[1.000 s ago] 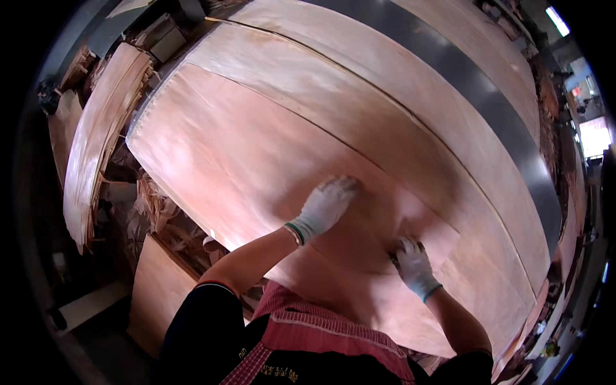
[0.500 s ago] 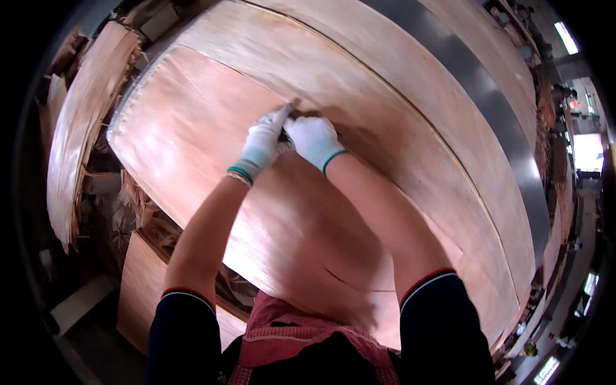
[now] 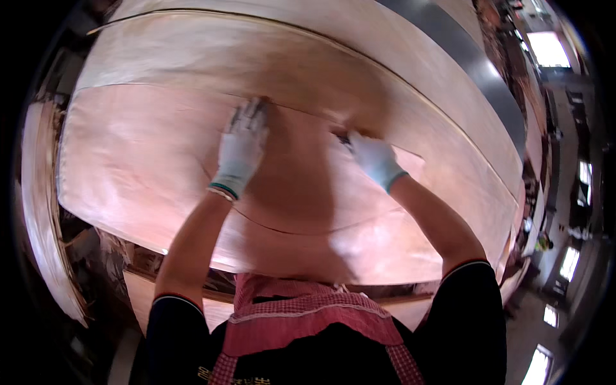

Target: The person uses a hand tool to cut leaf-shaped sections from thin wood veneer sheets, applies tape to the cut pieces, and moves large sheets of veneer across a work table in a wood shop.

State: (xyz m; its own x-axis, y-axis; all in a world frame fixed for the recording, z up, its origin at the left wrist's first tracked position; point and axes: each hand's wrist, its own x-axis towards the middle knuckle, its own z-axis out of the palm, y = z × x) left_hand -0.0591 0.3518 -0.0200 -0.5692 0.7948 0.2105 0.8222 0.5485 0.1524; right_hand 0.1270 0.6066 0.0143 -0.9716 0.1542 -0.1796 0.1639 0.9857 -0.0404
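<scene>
A broad pinkish wood veneer sheet (image 3: 141, 135) lies in front of me. On it rests a loose veneer piece (image 3: 295, 199) with a curved near edge. My left hand (image 3: 242, 144), in a white glove with a green-edged cuff, lies on the veneer with fingers stretched forward near a seam. My right hand (image 3: 372, 157), gloved alike, is closed at the piece's far right part. A small dark thing shows at its fingers; blur and the hand hide what it is.
A thin strip (image 3: 359, 54) runs across the sheets beyond my hands. Past it lies a dark grey band (image 3: 468, 61). At the left stand stacked veneer sheets (image 3: 42, 192) with ragged edges. A wooden board (image 3: 138, 295) sits below the near edge.
My hands were together over the sheet and are now apart, left hand leftward, right hand rightward. The view has turned, and the loose piece's curved edge now shows between my arms.
</scene>
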